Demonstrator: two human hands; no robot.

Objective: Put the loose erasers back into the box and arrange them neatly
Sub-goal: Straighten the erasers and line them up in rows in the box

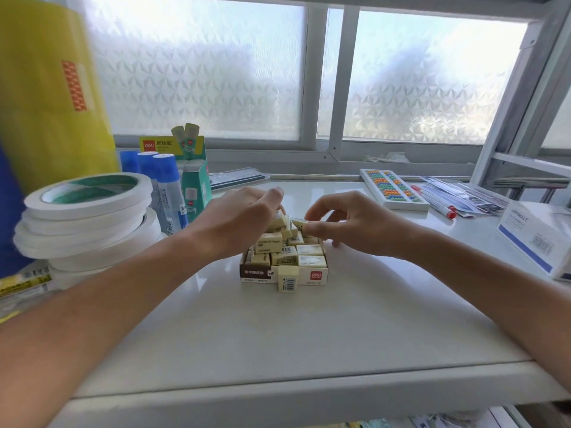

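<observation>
inside, box holds piled erasers; right hand pinches one, left hand grips another.

At frame centre, both hands work over the box of erasers: the left hand grips several, the right hand pinches one. Another eraser stands against the box front.

The left hand hides the far-left part of the small cardboard eraser box; the large yellow tape roll is blurred and cropped at the left edge.
</observation>
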